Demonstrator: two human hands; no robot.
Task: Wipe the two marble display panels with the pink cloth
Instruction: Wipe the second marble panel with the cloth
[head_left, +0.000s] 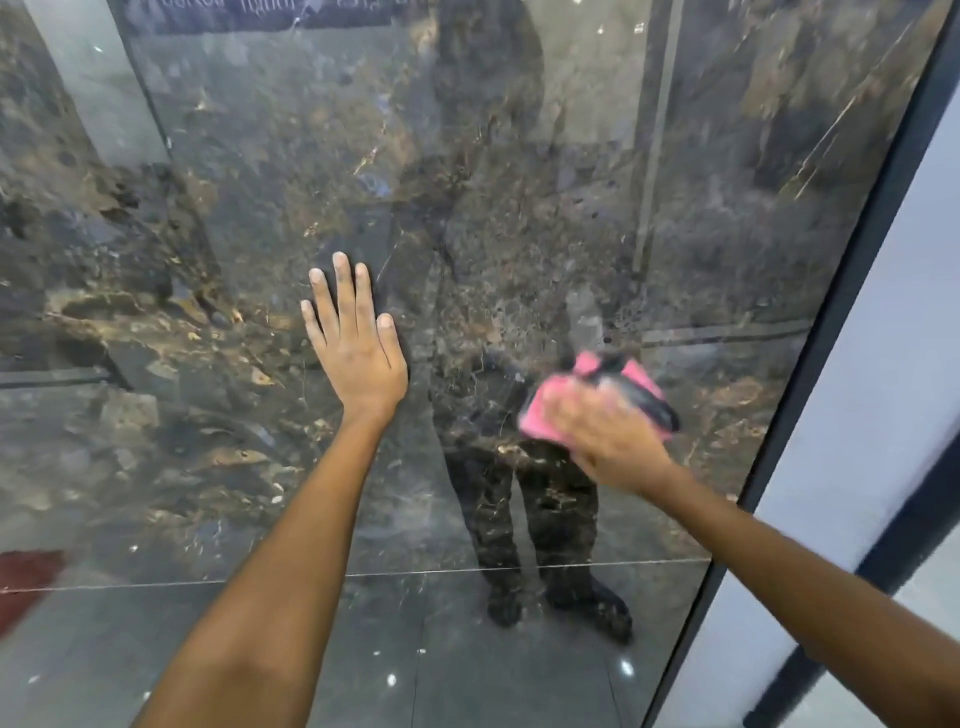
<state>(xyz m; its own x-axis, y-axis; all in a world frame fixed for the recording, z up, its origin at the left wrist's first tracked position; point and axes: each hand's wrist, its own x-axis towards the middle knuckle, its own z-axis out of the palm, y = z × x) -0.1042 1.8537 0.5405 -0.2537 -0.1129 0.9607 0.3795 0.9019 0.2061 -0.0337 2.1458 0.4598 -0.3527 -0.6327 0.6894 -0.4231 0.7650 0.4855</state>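
A glossy dark marble panel (249, 171) with brown and gold veins fills most of the view and mirrors a standing person. My left hand (353, 338) lies flat on it near the middle, fingers straight and pointing up. To the right and lower, my right hand (608, 436) presses the pink cloth (550, 410) against the panel; the hand is blurred with motion. The cloth's reflection shows just above it. Only this one panel is in view.
A black frame edge (831, 322) runs diagonally along the panel's right side. Beyond it stands a pale white panel (878, 364) with a dark stripe. A thin horizontal seam (208, 582) crosses the lower marble. A red patch (26, 577) shows at the lower left.
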